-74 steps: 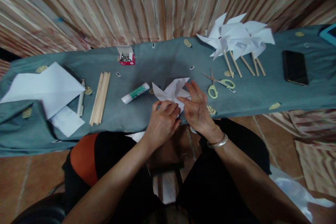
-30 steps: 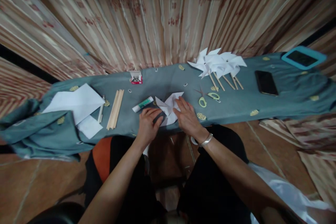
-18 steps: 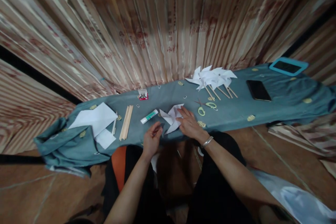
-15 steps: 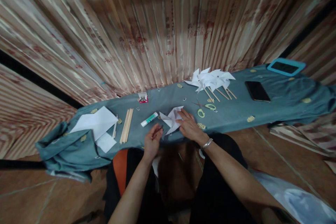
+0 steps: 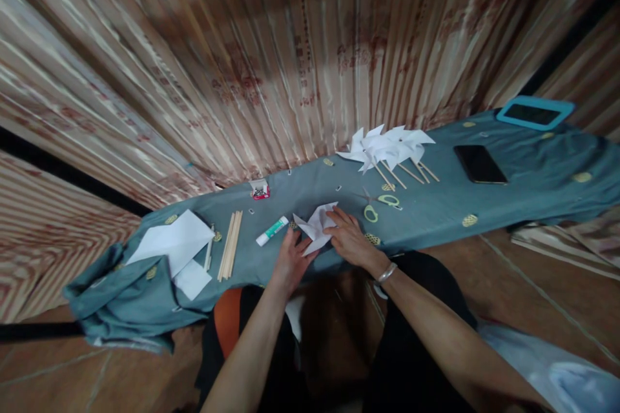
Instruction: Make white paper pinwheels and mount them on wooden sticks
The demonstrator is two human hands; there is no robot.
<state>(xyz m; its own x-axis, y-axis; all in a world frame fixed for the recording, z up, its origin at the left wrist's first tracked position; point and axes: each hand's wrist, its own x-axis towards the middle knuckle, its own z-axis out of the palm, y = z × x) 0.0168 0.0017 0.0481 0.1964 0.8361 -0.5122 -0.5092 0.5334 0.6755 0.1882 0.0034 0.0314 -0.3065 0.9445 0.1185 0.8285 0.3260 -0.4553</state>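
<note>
A folded white paper piece with pointed flaps lies on the teal cloth near its front edge. My left hand is at the paper's lower left flap, thumb and fingers closed on its edge. My right hand, a silver bangle on its wrist, lies flat on the paper's right side with its fingers stretched out. A glue stick lies just left of the paper. Green-handled scissors lie just to the right.
Several finished white pinwheels on sticks lie at the back. A bundle of wooden sticks, white sheets and a small red pin box are at the left. A black phone and a blue-framed tablet lie at the right.
The camera has tilted up and back, so the table looks smaller. My left hand lifted off the paper briefly and is back at its lower left flap. My right hand stayed on the paper.
</note>
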